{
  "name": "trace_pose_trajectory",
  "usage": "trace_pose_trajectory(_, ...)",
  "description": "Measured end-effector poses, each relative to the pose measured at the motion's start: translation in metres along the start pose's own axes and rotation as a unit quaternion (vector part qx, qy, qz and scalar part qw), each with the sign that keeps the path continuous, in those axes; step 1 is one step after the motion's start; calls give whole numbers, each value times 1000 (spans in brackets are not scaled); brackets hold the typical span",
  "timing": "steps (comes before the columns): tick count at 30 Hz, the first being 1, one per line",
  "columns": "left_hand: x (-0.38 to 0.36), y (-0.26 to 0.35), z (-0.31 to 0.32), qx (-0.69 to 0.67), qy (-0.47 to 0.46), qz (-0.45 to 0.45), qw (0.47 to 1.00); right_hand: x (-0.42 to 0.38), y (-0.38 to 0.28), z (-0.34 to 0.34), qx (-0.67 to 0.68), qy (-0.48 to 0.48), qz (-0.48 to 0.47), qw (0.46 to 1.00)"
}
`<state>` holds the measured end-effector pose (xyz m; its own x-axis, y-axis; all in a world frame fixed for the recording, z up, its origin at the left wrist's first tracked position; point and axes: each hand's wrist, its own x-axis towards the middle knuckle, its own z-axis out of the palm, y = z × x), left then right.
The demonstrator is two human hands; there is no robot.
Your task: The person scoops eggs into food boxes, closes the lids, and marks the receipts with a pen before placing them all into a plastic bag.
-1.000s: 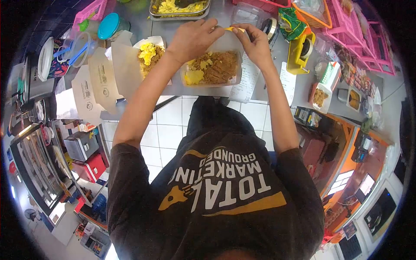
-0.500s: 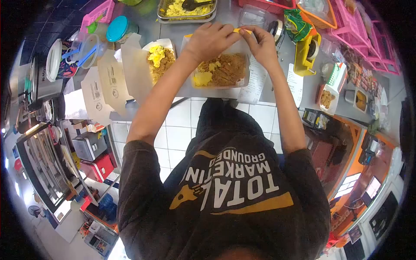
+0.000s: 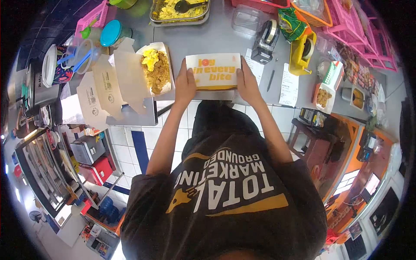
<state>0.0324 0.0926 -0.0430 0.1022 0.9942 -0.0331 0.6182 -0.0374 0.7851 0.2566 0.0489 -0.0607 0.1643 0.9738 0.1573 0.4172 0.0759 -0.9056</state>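
Note:
A closed paper food box (image 3: pixel 213 73) with "joy in every bite" printed on its white lid is at the table's near edge. My left hand (image 3: pixel 185 84) grips its left side and my right hand (image 3: pixel 248 83) its right side, fingers along the walls. The food inside is hidden by the lid. Left of it stands an open food box (image 3: pixel 168 86) filled with rice-like brown food (image 3: pixel 158 76) topped with yellow scrambled egg (image 3: pixel 150 59); its pale lid (image 3: pixel 125 78) is folded out to the left.
A metal tray (image 3: pixel 203 21) of egg holds a black spoon (image 3: pixel 186 6). On the right are a black tape dispenser (image 3: pixel 265 45), a yellow tape dispenser (image 3: pixel 301 56), a pen (image 3: pixel 271 81), receipts (image 3: pixel 287 89) and a box of fried pieces (image 3: pixel 324 96). Pink baskets (image 3: pixel 364 39) stand farther right.
The box between my hands was open with food showing; its lid is now down. My hands have moved from the lid's far edge to the two sides.

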Motion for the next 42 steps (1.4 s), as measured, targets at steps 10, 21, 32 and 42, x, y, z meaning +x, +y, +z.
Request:
trace_pose_trajectory(10, 25, 15, -41, -59, -80, -132, 986, 56, -45, -45, -86, -138, 235, 958)
trace_pose_trajectory(21, 9, 5, -29, -197, -67, -115, 971, 8, 10, -18, -30, -124, 157, 979)
trace_pose_trajectory(32, 27, 37, -51, 159, -135, 263, 942, -25, -29, -24, -211, -52, 33, 975)
trace_pose_trajectory(42, 47, 48, -49, 319, -279, 380, 822, -60, -59, 13, -74, 66, 229, 968)
